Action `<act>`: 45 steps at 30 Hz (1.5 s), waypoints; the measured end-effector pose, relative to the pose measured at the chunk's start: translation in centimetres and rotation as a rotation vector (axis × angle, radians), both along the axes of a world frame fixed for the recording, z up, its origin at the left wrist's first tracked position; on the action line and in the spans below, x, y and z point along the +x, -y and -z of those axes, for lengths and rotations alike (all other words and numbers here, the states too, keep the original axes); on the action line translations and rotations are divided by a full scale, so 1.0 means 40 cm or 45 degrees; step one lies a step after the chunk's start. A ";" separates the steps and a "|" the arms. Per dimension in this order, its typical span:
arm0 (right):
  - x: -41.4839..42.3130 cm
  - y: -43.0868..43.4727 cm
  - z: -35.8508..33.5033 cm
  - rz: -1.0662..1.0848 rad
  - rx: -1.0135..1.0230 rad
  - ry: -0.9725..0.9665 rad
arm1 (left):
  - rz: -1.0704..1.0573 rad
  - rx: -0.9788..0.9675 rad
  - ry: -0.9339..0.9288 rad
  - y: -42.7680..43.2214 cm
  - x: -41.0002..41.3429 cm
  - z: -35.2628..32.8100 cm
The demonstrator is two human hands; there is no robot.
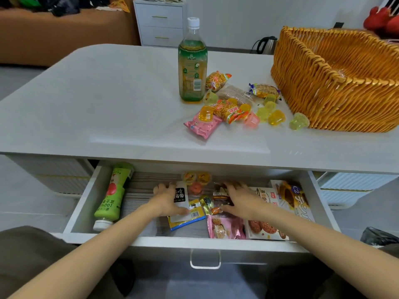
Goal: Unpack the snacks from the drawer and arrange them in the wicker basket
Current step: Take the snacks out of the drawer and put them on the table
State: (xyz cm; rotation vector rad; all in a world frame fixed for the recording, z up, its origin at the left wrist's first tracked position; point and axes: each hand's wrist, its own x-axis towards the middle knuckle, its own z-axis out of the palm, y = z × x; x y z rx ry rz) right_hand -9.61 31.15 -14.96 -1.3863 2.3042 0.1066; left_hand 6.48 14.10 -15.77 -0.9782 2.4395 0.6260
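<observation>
Before you the smooth white table top (108, 100) has a soft sheen. At its right edge the golden woven wicker basket (319, 89) looks rough and matt. The tall clear plastic bottle (192, 67) and translucent plastic jelly cups (276, 118) shine. Your white drawer (86, 203) has a grey wood-grain floor (140, 190) and polished metal handle (205, 266).

Beyond my counter's (97, 93) far edge stand a white cabinet (160, 24) with two drawers, a brown sofa (54, 37) left of it, a kettle (266, 45) to its right, and red soft toys (382, 19).
</observation>
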 end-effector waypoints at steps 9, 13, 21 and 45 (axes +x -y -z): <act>-0.031 0.037 0.017 0.118 0.082 0.174 | -0.108 0.065 0.063 -0.019 -0.011 0.013; -0.031 0.025 -0.013 0.127 -0.071 0.307 | -0.201 0.085 0.049 -0.011 -0.021 0.019; -0.050 -0.047 -0.106 0.069 -0.359 0.519 | -0.194 0.086 0.064 -0.020 -0.016 0.018; -0.061 0.055 -0.011 -0.139 0.260 0.537 | 0.284 0.059 0.059 -0.033 0.017 0.020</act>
